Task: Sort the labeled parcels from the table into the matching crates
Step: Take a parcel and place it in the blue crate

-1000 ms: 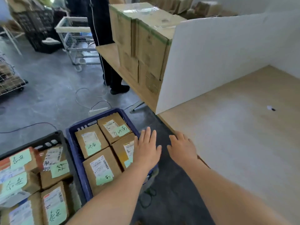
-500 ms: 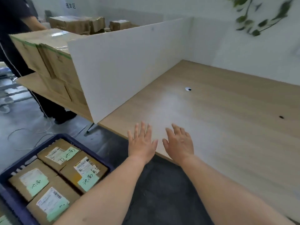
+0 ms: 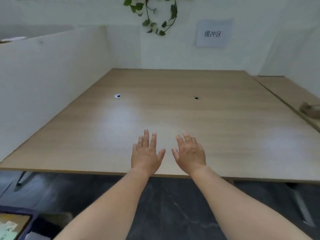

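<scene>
We are holding our left hand and right hand flat over the near edge of the wooden bench, fingers straight, spread, grasping nothing. The only labelled parcel we are seeing is lying in the blue crate at lower left. Such a cardboard box is probably light and stiff, and we are judging opposite side edges the best hold.

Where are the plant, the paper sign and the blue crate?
plant [image 3: 173, 11]: head view, on a hanging leaf.
paper sign [image 3: 213, 34]: head view, middle of the sheet.
blue crate [image 3: 17, 210]: head view, on its rim.
</scene>
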The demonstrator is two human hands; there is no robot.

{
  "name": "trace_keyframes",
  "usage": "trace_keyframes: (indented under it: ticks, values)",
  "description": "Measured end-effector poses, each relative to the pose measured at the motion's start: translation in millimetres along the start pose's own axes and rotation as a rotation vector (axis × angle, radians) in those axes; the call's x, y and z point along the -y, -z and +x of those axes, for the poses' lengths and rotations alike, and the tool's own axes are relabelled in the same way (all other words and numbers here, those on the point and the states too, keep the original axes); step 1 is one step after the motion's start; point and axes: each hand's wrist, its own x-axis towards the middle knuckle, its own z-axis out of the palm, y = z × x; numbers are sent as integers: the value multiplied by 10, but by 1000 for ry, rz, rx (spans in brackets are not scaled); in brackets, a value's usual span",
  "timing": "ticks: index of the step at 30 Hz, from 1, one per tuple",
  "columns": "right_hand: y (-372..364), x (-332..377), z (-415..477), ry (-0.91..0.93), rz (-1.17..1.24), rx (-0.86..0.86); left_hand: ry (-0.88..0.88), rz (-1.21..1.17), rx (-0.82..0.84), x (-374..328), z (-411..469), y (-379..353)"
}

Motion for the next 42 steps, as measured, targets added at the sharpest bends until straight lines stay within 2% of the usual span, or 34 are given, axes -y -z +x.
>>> trace_keyframes:
  ticks: [4,12,19,25,31,37,42]
  values:
    - [53,-663,-273,-138,-1,-9,-122,38,56,-703,41,-155]
    - [255,-1804,-585,-409,-37,-74,-393,39,52,-1983,317,-309]
    - [280,-2739,-639,-580,-70,-79,-540,7,99,-2959,709,-673]
    - [357,-3584,-422,-617,-130,-7,-599,-13,157,-3779,1224,-877]
    - [477,-4454,107,-614,-223,-5,-622,-26,121,-4567,1972,-962]
    - [306,-4913,207,-655,-188,45,-665,2,206,-5040,2202,-1236]
    - [309,-5302,346,-659,-203,73,-659,-13,199,-5336,2469,-1310]
